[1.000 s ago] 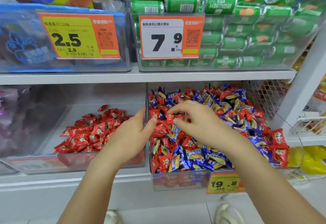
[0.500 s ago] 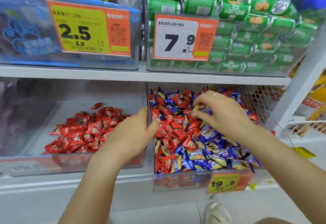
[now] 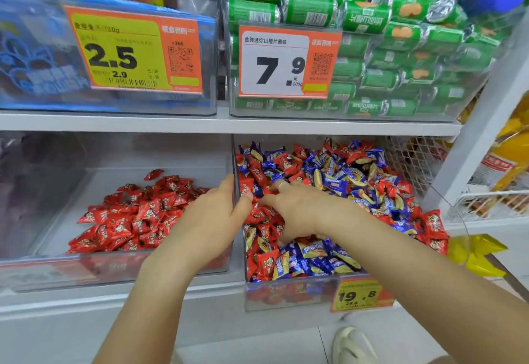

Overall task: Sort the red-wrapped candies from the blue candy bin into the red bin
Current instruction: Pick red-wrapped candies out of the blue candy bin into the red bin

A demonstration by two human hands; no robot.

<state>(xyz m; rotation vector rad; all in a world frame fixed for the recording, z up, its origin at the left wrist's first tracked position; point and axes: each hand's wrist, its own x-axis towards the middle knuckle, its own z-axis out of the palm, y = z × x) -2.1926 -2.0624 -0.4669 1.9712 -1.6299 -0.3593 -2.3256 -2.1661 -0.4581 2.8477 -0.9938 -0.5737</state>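
Hands at the divider between two candy bins

Left hand (image 3: 213, 220) rests over the wall between the bins, fingers straight, thumb tip inside the clear plastic bin of mixed blue and red candies (image 3: 289, 292); holds nothing. Right hand (image 3: 300, 209) lies palm-down on the red-wrapped candies (image 3: 259, 214) at that bin's left side; fingers bent, grasp not discernible. Clear plastic bin of red candies (image 3: 114, 269) sits just left.

White shelf (image 3: 120, 299) carries red bin (image 3: 43, 273), blue candy bin (image 3: 289, 295).
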